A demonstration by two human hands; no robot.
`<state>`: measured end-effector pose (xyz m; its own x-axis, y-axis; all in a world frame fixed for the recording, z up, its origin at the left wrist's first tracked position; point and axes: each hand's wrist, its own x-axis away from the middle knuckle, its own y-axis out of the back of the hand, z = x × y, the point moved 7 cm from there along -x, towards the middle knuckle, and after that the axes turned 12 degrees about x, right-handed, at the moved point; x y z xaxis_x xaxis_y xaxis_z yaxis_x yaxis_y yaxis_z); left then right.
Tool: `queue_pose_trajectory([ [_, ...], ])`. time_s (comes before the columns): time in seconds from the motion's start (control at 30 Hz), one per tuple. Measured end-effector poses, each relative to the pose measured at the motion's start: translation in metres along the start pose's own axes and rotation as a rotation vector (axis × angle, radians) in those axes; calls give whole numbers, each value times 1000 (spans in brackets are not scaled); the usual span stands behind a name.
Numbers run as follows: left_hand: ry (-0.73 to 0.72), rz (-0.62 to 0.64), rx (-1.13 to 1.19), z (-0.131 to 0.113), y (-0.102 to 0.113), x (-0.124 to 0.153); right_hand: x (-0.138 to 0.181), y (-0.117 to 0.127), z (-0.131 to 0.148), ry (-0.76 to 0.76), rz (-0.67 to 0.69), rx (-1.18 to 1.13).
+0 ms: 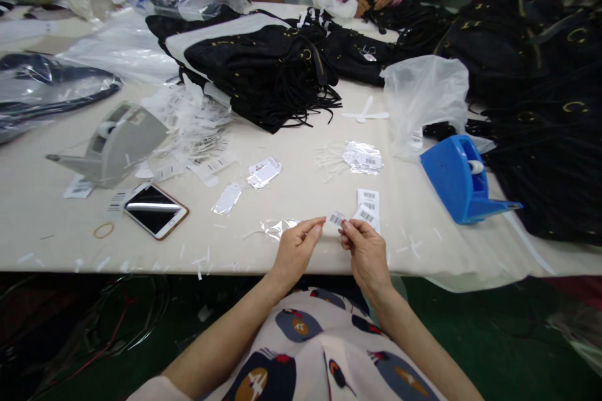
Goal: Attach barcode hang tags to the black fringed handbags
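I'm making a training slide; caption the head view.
The right hand holds a barcode label, the left hand close beside, with a blue tape dispenser farther right.

There are two tape dispensers (pixel 129 147) (pixel 449 178) and one phone (pixel 153 208)

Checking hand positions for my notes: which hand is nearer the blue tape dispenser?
Right. The right hand holds a small barcode label, left of the blue tape dispenser; the left hand is farther left.

Pale top (pixel 308 354) (dark ovals (pixel 282 379), orange centres (pixel 300 326)); forearms (pixel 226 335) bare.
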<state>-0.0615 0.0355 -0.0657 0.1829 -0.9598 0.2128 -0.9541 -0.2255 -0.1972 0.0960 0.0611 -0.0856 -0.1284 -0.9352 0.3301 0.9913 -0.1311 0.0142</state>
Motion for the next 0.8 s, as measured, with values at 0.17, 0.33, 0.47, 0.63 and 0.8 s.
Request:
queue_pose_trajectory([
  [0.17,-542,-12,-693,-32,42,-4,-8,-8,7,81,171,232],
  [0.33,-862,512,-1067,0,32,8,-9,-36,-2,94,369,474],
  [0.47,-905,556,-1127,14,37,9,-16,-50,-16,115,404,653],
  [0.63,-917,524,-1056,15,44,9,-24,-55,-24,150,415,787],
  [0.8,-854,526,-1037,16,44,7,-24,-57,-25,134,425,820],
])
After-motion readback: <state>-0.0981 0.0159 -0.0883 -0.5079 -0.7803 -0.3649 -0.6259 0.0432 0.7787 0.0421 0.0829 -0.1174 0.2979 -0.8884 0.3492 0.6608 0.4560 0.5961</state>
